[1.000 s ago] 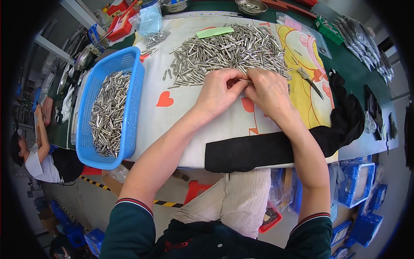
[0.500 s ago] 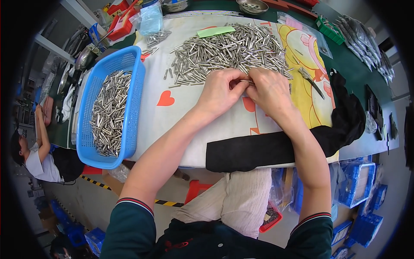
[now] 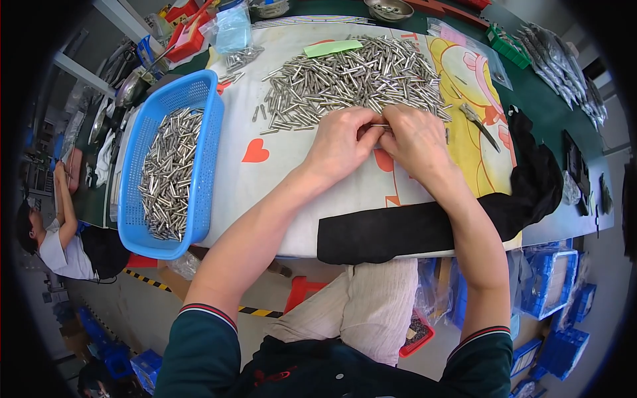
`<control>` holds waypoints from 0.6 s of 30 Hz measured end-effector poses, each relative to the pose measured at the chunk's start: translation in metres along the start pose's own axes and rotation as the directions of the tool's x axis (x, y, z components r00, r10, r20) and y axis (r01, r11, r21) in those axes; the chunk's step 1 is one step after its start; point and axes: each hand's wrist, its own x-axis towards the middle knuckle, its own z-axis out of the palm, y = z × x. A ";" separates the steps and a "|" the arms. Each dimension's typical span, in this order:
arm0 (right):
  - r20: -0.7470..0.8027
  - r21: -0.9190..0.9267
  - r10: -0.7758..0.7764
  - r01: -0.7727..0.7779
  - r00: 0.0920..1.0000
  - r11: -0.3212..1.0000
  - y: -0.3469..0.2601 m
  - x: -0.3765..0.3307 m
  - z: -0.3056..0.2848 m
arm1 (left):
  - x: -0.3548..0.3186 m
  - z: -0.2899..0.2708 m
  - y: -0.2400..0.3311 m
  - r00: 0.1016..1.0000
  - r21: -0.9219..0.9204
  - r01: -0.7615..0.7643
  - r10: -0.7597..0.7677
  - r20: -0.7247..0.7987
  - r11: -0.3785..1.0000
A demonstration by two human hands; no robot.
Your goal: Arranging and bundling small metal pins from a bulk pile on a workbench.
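Note:
My left hand and my right hand meet at the near edge of a pile of metal pins. Between their fingertips they pinch one slim silver metal pin, mostly covered by the fingers. Both hands are closed on it, thumbs toward each other. Loose short metal rods spread just beyond the knuckles, and a green paper slip lies on top of them. To the left, a blue plastic basket holds many similar metal pieces.
A black cloth sleeve lies along the table's near edge under my right forearm. Pliers rest right of the pile. A green tray and a metal bowl stand at the back. Another person works far left.
Almost nothing differs. My left hand's fingers have shifted very slightly around the pin, and my right hand stays in place.

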 end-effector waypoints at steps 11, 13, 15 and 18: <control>0.003 0.014 -0.002 0.002 1.000 1.000 0.001 -0.001 0.000 | 0.000 0.001 0.000 1.000 -0.023 0.025 -0.024 0.016 0.999; 0.002 0.015 -0.005 0.005 1.000 1.000 0.000 -0.001 0.000 | 0.000 0.000 0.001 0.999 -0.029 0.029 -0.029 0.019 0.999; 0.013 0.011 -0.016 0.016 1.000 1.000 -0.002 0.000 0.000 | 0.000 -0.002 0.001 0.999 0.008 0.025 -0.025 0.034 1.000; 0.008 0.015 -0.021 0.021 1.000 1.000 0.001 -0.001 0.001 | 0.000 0.000 0.001 0.999 0.012 0.021 -0.021 0.032 1.000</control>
